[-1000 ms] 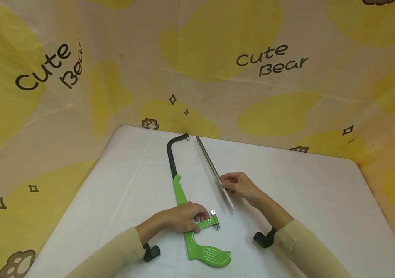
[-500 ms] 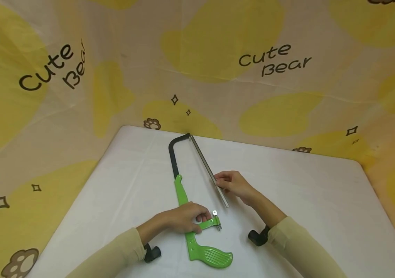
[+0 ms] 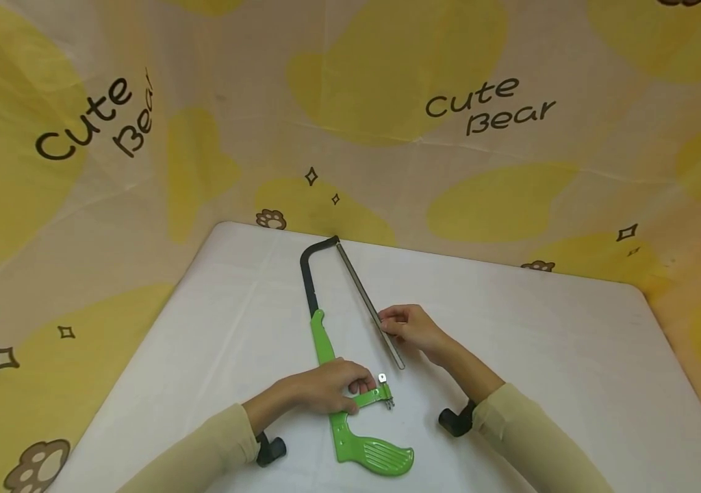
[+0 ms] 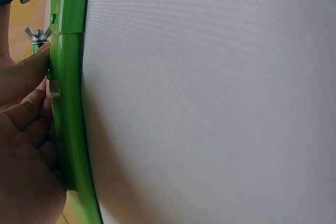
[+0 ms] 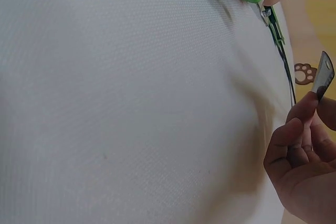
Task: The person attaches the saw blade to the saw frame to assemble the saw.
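A hacksaw frame (image 3: 321, 342) with a green body and a black bent front arm lies on the white table. My left hand (image 3: 333, 385) grips its green part near the short arm that carries a metal blade pin (image 3: 383, 378). A wing nut (image 4: 38, 36) shows behind the frame in the left wrist view. My right hand (image 3: 415, 329) pinches a thin grey hacksaw blade (image 3: 359, 286) between thumb and fingers. The blade's far end meets the tip of the black arm in the head view; its near end, with a hole (image 5: 328, 64), stands apart from the pin.
The white table (image 3: 541, 329) has a rounded back edge against a yellow patterned cloth (image 3: 375, 82). A black wrist camera (image 3: 456, 421) sits under the right sleeve, another black camera (image 3: 272, 450) under the left. The green pistol handle (image 3: 381, 455) points toward the front right.
My right hand has moved left with the blade, bringing its far end to the tip of the frame's black arm. The left hand keeps its grip on the frame.
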Available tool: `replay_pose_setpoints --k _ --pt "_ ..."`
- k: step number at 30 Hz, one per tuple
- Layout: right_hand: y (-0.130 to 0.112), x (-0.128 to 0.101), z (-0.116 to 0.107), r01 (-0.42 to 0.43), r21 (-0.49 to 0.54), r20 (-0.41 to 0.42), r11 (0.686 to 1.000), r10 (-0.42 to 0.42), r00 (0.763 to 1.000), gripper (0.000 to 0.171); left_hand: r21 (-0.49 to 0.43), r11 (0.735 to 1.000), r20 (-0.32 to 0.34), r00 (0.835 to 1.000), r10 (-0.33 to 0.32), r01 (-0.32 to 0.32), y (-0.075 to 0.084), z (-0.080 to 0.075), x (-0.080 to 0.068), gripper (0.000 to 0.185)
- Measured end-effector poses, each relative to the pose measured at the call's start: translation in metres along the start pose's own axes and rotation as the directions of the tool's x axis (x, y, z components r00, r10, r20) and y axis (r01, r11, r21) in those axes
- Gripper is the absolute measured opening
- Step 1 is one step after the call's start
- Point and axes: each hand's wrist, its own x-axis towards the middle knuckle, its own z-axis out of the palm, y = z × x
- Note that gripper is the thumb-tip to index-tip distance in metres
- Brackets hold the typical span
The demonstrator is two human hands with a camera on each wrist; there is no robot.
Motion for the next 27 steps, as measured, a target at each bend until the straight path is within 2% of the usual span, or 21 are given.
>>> replay_pose_setpoints --k 20,27 --pt "-0.001 0.001 0.005 0.004 0.000 -0.007 1.000 -0.004 1.000 0.029 0.008 1.000 -0.007 1.000 0.003 -0.003 0.000 0.000 -0.001 0.035" --pt "-0.023 -0.013 0.010 -0.006 -0.044 -0.009 0.999 0.005 1.000 0.027 0.006 1.000 -0.005 1.000 0.007 -0.007 0.003 -0.001 -0.002 0.035"
